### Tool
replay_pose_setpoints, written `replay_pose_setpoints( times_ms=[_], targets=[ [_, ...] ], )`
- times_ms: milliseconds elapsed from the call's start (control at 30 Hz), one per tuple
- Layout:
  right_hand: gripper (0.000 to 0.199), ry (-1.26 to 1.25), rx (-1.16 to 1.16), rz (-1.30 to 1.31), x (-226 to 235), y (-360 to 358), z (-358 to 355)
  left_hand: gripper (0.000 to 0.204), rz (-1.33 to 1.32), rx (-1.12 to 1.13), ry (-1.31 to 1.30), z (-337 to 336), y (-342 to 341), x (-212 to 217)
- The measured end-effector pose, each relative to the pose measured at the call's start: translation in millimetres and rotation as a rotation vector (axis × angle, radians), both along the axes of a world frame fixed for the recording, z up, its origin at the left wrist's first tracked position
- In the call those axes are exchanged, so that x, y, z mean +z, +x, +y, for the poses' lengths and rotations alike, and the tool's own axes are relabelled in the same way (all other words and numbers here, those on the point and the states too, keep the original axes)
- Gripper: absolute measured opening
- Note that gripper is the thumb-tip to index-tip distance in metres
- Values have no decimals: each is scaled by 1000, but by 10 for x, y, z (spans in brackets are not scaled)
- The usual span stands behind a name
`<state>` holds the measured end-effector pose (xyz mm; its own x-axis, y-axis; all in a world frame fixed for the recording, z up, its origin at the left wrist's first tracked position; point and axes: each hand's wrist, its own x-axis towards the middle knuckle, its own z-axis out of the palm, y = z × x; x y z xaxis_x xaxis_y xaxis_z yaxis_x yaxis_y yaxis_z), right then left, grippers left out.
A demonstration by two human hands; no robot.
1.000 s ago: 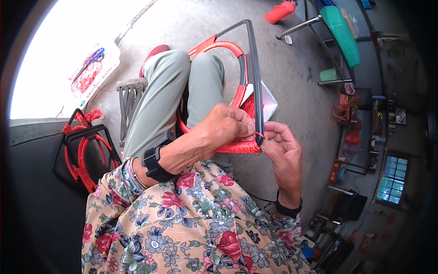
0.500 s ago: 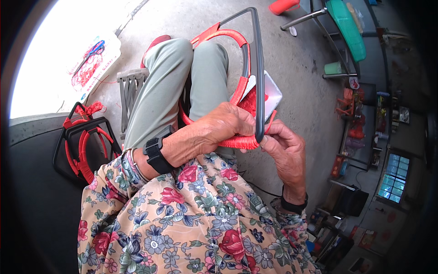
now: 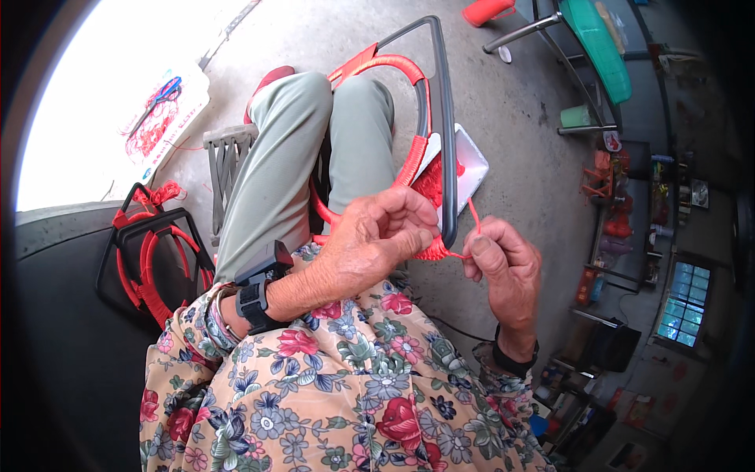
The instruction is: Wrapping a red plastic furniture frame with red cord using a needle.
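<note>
Our right fingers [image 3: 499, 229] pinch red cord [image 3: 458, 254], four o'clock from black frame corner [image 3: 449, 233]; left fingers' [image 3: 410, 204] hold we cannot tell; pull evenly.

From here I see a black angular frame [image 3: 449, 141], tilted beside the right knee [image 3: 366, 106]. Its curved hoop [image 3: 413, 161] is wrapped in red, with one dark stretch bare. Red cord [image 3: 475, 214] leaves the lower winding, which seems dense, though partly hidden.
</note>
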<state>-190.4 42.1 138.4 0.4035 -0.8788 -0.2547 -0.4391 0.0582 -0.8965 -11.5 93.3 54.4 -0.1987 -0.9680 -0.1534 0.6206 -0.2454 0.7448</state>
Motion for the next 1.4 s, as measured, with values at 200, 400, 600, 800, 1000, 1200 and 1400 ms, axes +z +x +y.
replay_pose_setpoints(
  times_ms=[200, 400, 600, 800, 1000, 1200, 1400],
  targets=[
    [15, -416, 334, 222, 109, 51, -89, 27, -110, 159, -82, 35, 4, 94],
    [13, -381, 522, 182, 130, 130, -165, 23, -575, 320, -557, -40, 15, -32],
    [14, -248, 437, 140, 63, 101, -125, 9, -501, 281, -368, 15, 14, 4],
    [12, -44, 231, 66, -121, -3, -24, 7, -77, 86, 27, 30, 78, 35],
    [12, 119, 85, -25, -281, -80, 98, 10, -85, -53, 127, -29, 55, -19],
    [15, 229, -28, -150, -366, -3, 192, 10, -155, -230, 156, -104, 64, -135],
    [19, 115, 40, -148, -456, -64, 206, 8, -53, -278, 398, -115, 54, -162]
  ],
)
